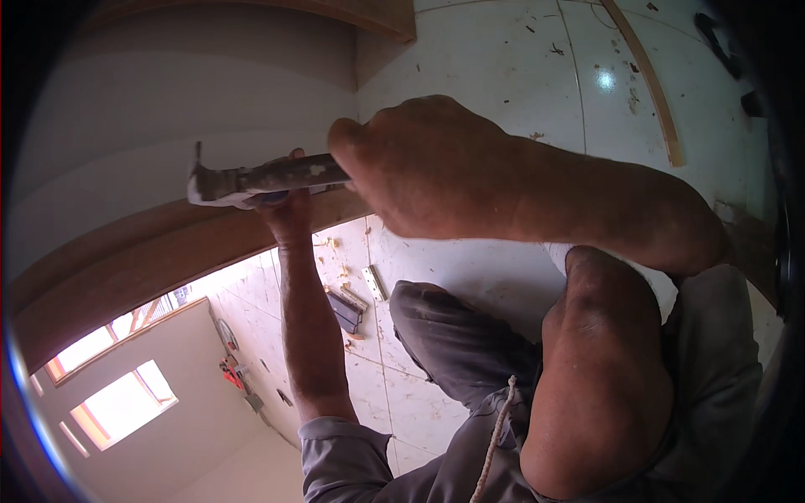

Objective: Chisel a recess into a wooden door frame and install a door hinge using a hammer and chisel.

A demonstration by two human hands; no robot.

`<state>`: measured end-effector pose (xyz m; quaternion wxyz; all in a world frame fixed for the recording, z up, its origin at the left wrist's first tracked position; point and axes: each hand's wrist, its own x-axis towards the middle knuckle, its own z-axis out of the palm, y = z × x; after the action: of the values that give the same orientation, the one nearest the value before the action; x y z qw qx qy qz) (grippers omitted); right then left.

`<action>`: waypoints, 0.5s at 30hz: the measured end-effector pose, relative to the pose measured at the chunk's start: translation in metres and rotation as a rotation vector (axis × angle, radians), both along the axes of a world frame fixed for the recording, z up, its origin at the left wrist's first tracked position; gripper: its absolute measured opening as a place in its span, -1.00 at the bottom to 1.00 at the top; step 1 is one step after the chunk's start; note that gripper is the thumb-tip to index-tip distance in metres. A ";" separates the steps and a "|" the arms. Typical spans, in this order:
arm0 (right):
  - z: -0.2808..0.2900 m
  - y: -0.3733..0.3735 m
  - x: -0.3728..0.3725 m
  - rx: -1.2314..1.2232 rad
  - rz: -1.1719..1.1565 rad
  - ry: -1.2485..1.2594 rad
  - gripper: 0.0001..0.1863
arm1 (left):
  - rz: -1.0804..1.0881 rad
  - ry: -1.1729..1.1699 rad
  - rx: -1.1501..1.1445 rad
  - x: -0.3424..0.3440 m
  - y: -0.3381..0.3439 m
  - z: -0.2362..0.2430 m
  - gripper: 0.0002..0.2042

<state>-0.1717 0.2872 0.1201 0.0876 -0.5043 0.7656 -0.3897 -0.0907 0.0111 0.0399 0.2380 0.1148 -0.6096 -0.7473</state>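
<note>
My right hand (428,168) is closed on the handle of a hammer (218,186), which lies crosswise, its head toward the left, in front of the wooden beam (117,260). My left hand (287,210) reaches up to the beam behind the hammer, fingers curled round something partly hidden, with a bit of dark blue showing; I cannot make out what it is. The hammer hides much of these fingers. Above the beam is a plain pale surface (168,101). My bent legs (595,360) are below my arms, with a pale cord hanging between them.
A wooden strip (646,75) lies on the tiled floor (537,109) at upper right. Below the beam are a metal hinge (373,283), dark pieces (340,310) and wood shavings. Farther off at lower left are bright window openings (126,402) and orange-red items (233,373) by a wall.
</note>
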 end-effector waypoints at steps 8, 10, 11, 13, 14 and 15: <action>0.003 -0.006 -0.009 -0.061 0.010 0.091 -0.82 | 0.113 0.001 -1.025 0.002 -0.012 -0.002 -0.77; 0.012 -0.007 -0.006 -0.156 -0.014 0.087 -0.83 | 0.104 0.025 -1.006 0.008 -0.031 -0.010 -0.72; 0.014 -0.007 -0.003 -0.249 -0.041 0.080 -0.83 | 0.146 -0.013 -0.701 0.006 -0.028 -0.009 -0.70; 0.004 -0.009 -0.005 -0.225 -0.037 0.093 -0.83 | 0.124 0.046 -0.329 0.008 -0.015 -0.011 -0.68; 0.002 -0.010 -0.008 -0.205 -0.039 0.114 -0.83 | 0.123 0.051 -0.330 0.007 -0.007 -0.009 -0.68; 0.001 -0.011 -0.011 -0.058 -0.005 0.087 -0.84 | 0.140 0.003 -0.480 0.006 -0.003 -0.007 -0.68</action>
<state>-0.1823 0.2758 0.1216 0.0387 -0.5212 0.7584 -0.3896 -0.0847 0.0081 0.0326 0.3105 0.0955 -0.7600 -0.5629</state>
